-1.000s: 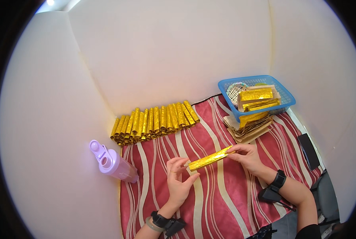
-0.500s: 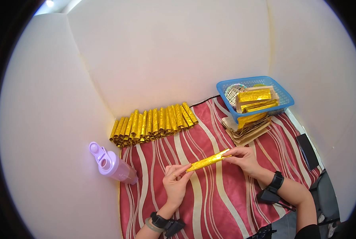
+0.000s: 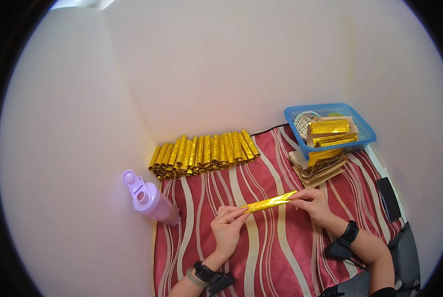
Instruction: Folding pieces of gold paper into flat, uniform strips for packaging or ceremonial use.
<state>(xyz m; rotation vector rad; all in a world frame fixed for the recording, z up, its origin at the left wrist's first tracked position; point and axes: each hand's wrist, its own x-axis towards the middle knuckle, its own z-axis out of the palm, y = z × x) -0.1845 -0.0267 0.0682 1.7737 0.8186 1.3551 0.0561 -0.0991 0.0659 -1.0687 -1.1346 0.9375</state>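
- White walls [image 3: 231, 64] close in the bench, which is spread with a red striped cloth [image 3: 266, 257], perhaps to spare the foil from scuffing.
- A pile of gold tubes [image 3: 206, 151] lies side by side at the far left, in layers; the close packing probably stops them rolling.
- A blue basket [image 3: 365, 127] sits in the far right corner, likely to leave the middle free for both hands. It holds a round woven basket [image 3: 305, 126] and folded gold sheets [image 3: 330, 126].
- A lilac bottle [image 3: 154, 203] stands by the left edge, out of elbow's way.
- A stack of brown-backed sheets [image 3: 323, 171] lies just before the basket, within easy reach of the right hand [image 3: 314, 205], whose thumb and fingers are clamped on one tube's right end.
- The left hand [image 3: 227, 228] pinches the opposite end, presumably so the paper cannot spring open.
- A dark flat slab [image 3: 389, 199] lies at the right edge.
- The held gold tube [image 3: 268, 203] spans the hands, above the cloth's middle.
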